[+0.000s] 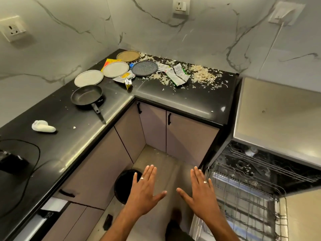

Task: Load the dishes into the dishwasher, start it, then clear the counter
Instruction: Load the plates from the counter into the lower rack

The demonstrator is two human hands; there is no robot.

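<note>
- While both hands, left hand (145,190) and right hand (201,190), hover flat and empty, four plates (116,69) and a frying pan (86,95) wait on the corner counter (173,100).
- Plates look stiff, breakable (best lifted by the rim); the pan by its handle.
- Wrappers (177,75) and scattered flakes (202,74) crowd them; the dishwasher rack (246,192) stands open at right.

Single head view, angled down over counter (112,108) corner, wide, close

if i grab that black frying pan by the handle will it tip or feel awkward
The frying pan looks empty, so probably not heavy. Its handle is long and thin, so the bowl may dip forward when lifted. It sits flat on the counter, handle pointing toward you, so it should slide rather than roll.
</note>
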